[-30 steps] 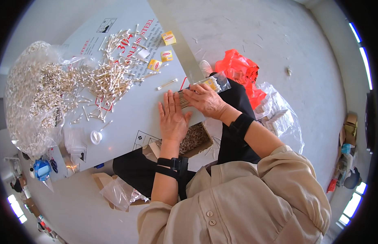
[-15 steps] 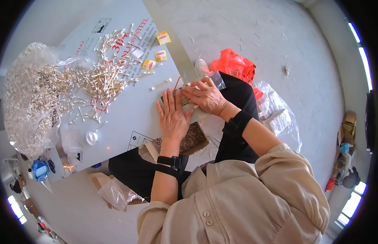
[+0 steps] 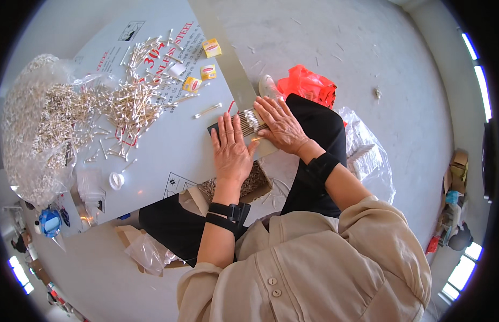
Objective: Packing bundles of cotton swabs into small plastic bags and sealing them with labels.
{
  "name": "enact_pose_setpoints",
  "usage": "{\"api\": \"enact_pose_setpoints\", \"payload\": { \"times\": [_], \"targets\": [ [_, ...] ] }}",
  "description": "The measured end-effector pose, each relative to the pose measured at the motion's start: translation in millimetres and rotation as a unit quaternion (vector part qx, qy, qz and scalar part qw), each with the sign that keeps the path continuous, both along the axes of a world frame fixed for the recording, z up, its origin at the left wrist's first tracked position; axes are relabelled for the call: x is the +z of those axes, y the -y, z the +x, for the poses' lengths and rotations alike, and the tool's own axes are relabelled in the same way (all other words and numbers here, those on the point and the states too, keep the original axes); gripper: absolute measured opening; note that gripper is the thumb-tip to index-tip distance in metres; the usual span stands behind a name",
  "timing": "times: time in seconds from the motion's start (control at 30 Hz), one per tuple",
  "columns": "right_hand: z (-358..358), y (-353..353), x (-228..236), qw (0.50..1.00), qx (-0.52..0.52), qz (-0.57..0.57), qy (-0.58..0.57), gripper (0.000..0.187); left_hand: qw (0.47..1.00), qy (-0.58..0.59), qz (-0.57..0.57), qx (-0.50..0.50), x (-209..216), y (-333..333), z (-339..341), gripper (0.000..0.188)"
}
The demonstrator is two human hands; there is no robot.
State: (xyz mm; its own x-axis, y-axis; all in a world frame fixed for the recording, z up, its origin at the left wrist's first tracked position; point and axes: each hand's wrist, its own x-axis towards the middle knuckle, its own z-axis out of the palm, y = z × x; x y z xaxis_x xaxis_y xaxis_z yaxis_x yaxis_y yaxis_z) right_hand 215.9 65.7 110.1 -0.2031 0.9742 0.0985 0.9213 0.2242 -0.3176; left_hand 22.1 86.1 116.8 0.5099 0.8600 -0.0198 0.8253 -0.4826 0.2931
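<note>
A row of cotton swabs (image 3: 248,123) lies side by side at the table's right edge, with several white tips showing between my hands. My left hand (image 3: 232,153) lies flat, its fingers stretched over the left part of the row. At the right end, my right hand (image 3: 284,126) also rests flat, fingers extended and close together. A dark edge (image 3: 212,129) shows beside my left fingertips; what it belongs to is covered. One swab (image 3: 208,110) lies apart, up and left of the row. Below my left hand, an open cardboard box (image 3: 258,188) with brown contents stands near my lap.
A large heap of swabs (image 3: 131,107) spreads from a clear plastic bag (image 3: 29,134) on the table (image 3: 158,161). Small yellow boxes (image 3: 212,48) stand near the far edge. A white round lid (image 3: 116,181) lies left. Red (image 3: 306,86) and clear bags (image 3: 367,155) are at right.
My right hand has flattened from bent fingers to stretched ones and shifted slightly right, uncovering the white swab tips. My left hand stays nearly in place.
</note>
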Motion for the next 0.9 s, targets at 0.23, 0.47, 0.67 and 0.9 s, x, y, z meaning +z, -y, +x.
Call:
{"api": "enact_pose_setpoints", "payload": {
  "times": [0.23,0.47,0.67,0.9],
  "targets": [
    [3,-3,2,0.998,0.016,0.011,-0.058,0.075,0.998,0.057,0.012,-0.013,-1,-1,14,0.074],
    [5,-21,-23,0.567,-0.278,0.004,-0.776,0.048,0.883,0.458,-0.047,0.091,-10,-18,18,0.061],
    [-13,-26,-30,0.543,-0.25,-0.025,-0.801,0.032,0.824,0.549,-0.101,0.097,-10,-22,48,0.061],
    [-17,-23,-26,0.543,-0.245,-0.025,-0.803,0.031,0.795,0.583,-0.136,0.099,-11,-18,74,0.065]
  ]
}}
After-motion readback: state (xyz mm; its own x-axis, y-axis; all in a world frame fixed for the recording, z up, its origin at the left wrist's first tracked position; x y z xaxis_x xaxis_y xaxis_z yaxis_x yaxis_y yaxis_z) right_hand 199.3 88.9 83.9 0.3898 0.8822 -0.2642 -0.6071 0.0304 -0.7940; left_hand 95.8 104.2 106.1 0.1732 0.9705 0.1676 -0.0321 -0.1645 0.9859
